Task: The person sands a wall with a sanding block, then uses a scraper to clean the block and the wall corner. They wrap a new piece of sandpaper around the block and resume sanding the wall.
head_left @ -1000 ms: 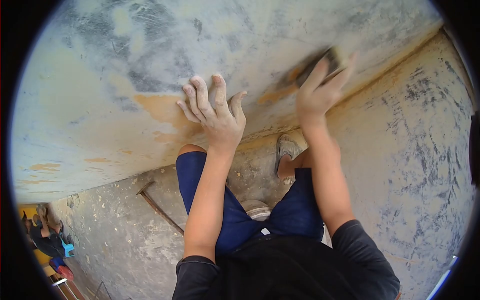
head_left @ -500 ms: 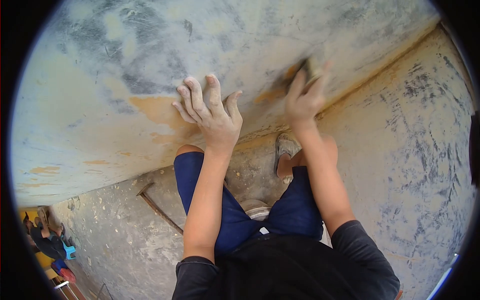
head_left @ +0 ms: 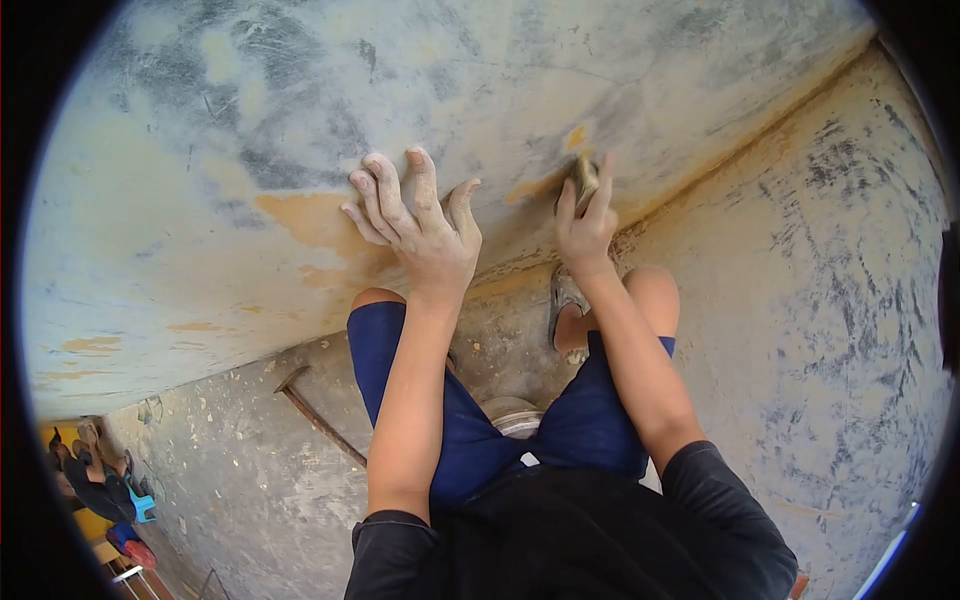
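My left hand (head_left: 428,225) rests on the patchy wall (head_left: 140,230) with its fingers spread and dusty, holding nothing. An orange-tan patch of wall surface shows beside those fingers. To the right, my right hand (head_left: 586,235) grips a small, dusty sanding block (head_left: 585,178) against the wall low down, near the corner. Part of the block is hidden by my fingers, and one finger points up past it. Another small orange patch shows just above the block.
A long-handled tool with a metal head (head_left: 318,425) lies on the speckled floor (head_left: 240,470) left of my legs. A second wall (head_left: 800,330) meets the first at the right. Another person (head_left: 95,480) and a blue stool (head_left: 142,505) are at the far left.
My right hand has moved down and to the left along the wall with the sanding block, and is less blurred. My left hand has stayed in nearly the same place.
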`<move>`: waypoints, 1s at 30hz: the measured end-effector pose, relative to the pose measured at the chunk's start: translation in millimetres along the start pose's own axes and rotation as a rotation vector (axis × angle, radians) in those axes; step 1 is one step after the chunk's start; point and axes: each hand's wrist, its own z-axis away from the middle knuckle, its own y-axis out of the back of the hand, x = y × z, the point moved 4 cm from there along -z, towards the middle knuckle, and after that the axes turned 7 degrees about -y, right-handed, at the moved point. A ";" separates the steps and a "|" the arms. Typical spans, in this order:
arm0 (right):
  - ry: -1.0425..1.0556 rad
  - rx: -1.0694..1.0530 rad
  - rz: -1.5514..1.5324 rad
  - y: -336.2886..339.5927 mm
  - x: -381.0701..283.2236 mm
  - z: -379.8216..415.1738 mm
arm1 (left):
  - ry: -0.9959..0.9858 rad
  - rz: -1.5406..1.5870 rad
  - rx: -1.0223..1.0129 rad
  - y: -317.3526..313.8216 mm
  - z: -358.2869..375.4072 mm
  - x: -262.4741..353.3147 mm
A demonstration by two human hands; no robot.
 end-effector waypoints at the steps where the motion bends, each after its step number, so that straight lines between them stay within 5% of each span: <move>1: 0.001 0.008 0.000 0.5 -0.9 2.3 | -0.006 0.002 0.005 0.8 -1.6 -1.0; 3: -0.108 0.048 -0.040 9.4 -7.5 -6.2 | -0.045 -0.014 -0.037 2.8 -2.3 -0.3; 6: -0.023 0.418 -0.085 34.1 -30.0 -88.5 | -0.038 -0.033 -0.058 4.5 -2.7 0.3; 9: -0.257 0.304 -0.226 43.3 -44.2 -112.4 | -0.050 -0.039 -0.035 1.8 -2.0 -0.2; 12: 0.071 0.211 0.008 4.4 -21.9 -44.7 | -0.032 -0.035 -0.035 0.9 -0.7 -0.4; 14: -0.081 -0.062 -0.071 -19.6 -0.7 36.3 | -0.045 -0.030 -0.031 0.6 -2.1 -1.2; 17: -0.174 0.044 -0.158 2.7 -36.5 -12.1 | -0.047 -0.013 -0.041 1.8 -2.1 1.2; 18: -0.012 0.317 0.012 12.8 -42.1 -51.9 | -0.044 -0.015 -0.048 2.4 -2.4 -0.8; 23: -0.460 0.258 -0.389 40.7 -48.3 -121.9 | -0.045 -0.033 -0.039 0.5 -1.0 -0.5; 24: -0.272 0.356 -0.266 33.7 -55.8 -113.3 | -0.051 -0.025 -0.029 0.2 -1.2 -1.6; 26: -0.140 0.211 -0.088 8.9 -42.0 -62.5 | -0.030 -0.012 -0.015 -0.5 -1.2 -1.8; 30: -0.114 0.161 -0.099 -1.7 -28.0 -22.1 | -0.011 0.032 -0.017 0.8 -2.4 0.5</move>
